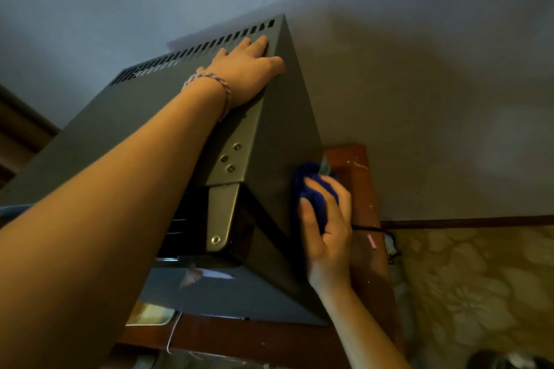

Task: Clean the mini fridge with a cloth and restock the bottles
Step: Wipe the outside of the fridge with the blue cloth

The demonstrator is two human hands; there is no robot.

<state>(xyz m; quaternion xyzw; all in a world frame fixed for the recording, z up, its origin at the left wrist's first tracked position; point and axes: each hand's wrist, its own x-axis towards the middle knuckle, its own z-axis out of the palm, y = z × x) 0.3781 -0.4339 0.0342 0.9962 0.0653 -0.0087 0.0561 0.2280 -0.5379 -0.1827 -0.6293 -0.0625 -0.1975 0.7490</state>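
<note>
The grey mini fridge [144,129] fills the middle of the view, seen from above, with a row of vent slots along its far top edge. My left hand [245,69] lies flat on the top near the far right corner, fingers straight; a braided band circles the wrist. My right hand [326,225] grips a bunched dark blue cloth [311,186] and presses it against the fridge's right side panel. No bottles are in view.
The fridge stands on a dark wooden cabinet [368,249] close to the wall [419,99]. A metal hinge plate [230,159] sits at the near right corner. Patterned carpet [479,293] lies to the right, and a black cable [374,229] runs beside the cabinet.
</note>
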